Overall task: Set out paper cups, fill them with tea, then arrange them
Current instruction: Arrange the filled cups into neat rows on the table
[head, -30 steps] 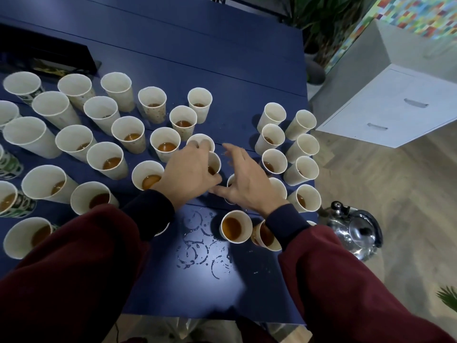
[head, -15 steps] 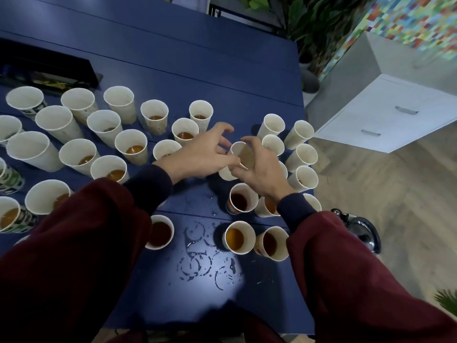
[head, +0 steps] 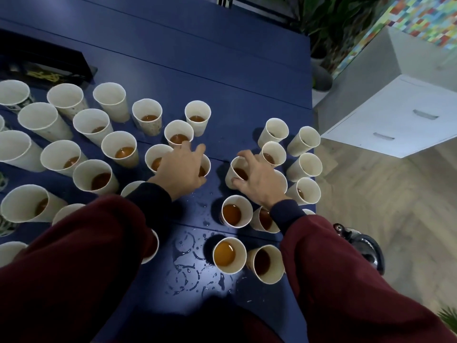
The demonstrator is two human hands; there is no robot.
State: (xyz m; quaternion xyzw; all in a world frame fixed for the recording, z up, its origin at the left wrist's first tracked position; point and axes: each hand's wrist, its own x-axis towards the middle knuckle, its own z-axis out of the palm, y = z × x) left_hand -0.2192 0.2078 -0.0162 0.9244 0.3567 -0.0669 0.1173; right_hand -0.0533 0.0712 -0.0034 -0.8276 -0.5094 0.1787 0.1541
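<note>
Left hand (head: 181, 169) and right hand (head: 258, 180) each grip tapered paper cups (head: 235, 169).

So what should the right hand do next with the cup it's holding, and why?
Probably settle it and let go. The right hand has its fingers curled round the cup, which stands beside the right-side group and roughly in line with the filled cup nearer the person, so only a release seems needed.
</note>
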